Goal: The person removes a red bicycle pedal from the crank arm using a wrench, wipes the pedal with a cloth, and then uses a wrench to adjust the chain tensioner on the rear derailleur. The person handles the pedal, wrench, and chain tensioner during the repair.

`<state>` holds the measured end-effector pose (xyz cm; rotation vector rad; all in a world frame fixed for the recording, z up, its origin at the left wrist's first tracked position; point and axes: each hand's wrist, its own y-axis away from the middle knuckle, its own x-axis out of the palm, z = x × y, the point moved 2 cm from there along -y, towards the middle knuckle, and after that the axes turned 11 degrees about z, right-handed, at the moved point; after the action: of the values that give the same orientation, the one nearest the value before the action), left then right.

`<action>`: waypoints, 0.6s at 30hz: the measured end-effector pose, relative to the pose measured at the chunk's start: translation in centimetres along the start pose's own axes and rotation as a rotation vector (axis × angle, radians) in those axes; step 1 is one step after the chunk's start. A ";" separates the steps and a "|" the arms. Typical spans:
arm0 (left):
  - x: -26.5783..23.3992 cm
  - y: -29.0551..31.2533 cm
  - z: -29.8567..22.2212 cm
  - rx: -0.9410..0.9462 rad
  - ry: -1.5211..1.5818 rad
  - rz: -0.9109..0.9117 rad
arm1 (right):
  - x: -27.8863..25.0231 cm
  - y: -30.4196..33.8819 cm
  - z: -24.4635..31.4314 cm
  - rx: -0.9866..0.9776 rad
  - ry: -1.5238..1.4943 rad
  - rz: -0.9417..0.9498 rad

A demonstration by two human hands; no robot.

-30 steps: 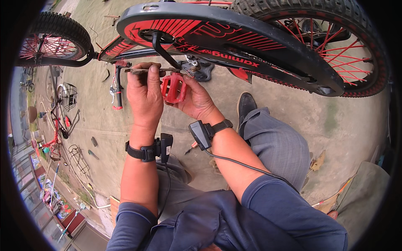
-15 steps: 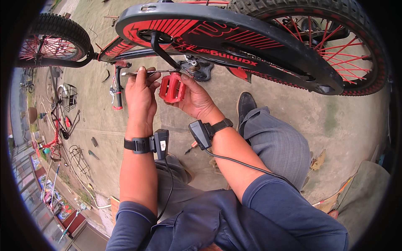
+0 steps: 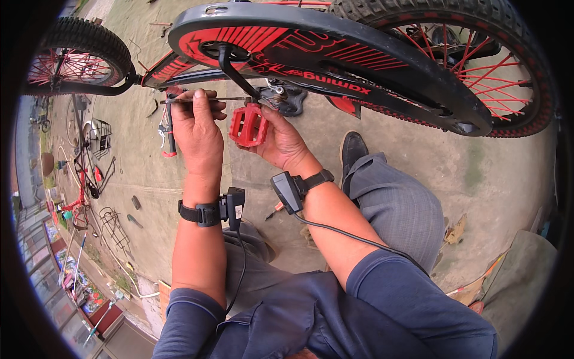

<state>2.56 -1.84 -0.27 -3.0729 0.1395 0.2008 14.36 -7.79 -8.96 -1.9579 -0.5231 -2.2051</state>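
Observation:
My left hand (image 3: 200, 128) is closed round a thin metal wrench (image 3: 230, 99), thumb on top. The tool's far end meets the joint where a red bicycle pedal (image 3: 249, 127) joins the black crank arm (image 3: 234, 73). From the right, my right hand (image 3: 280, 139) grips that pedal, its thumb along the pedal's upper right edge and the other fingers partly hidden behind it. Above both hands, the bicycle's black and red chain guard (image 3: 287, 37) slants across the view; the bicycle appears to be upside down.
A knobby wheel with red spokes (image 3: 478, 66) rises at the upper right, another wheel (image 3: 84, 60) at the upper left. A handlebar grip (image 3: 170, 140) lies left of my left hand. On the ground below are a screwdriver (image 3: 274, 210), a wire basket (image 3: 98, 137) and a red frame (image 3: 81, 191).
My left hand has turned slightly, and the wrench's near end has swung toward the bicycle. My right hand still holds the pedal in almost the same place.

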 end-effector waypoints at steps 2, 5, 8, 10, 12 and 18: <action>1.2 0.3 -0.6 0.112 -0.130 0.107 | 0.0 0.0 0.0 0.007 0.008 0.029; 2.6 0.9 -1.0 0.240 -0.379 0.203 | -0.4 0.0 0.1 0.008 0.016 0.040; 3.3 1.6 -1.3 0.389 -0.639 0.266 | -0.7 -0.5 0.0 -0.044 0.042 0.085; 2.9 1.4 -0.9 0.330 -0.575 0.233 | -0.9 -0.3 -0.1 -0.010 0.032 0.063; 1.9 1.0 0.4 0.090 -0.342 0.125 | -0.9 -0.2 0.0 0.007 0.028 0.048; -2.0 -0.7 6.5 -0.674 0.819 -0.086 | 0.2 0.2 0.5 0.022 0.053 0.109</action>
<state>-0.19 -0.53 -6.40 -3.5515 -0.0445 -1.2685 14.87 -7.77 -8.71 -1.8642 -0.4209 -2.1687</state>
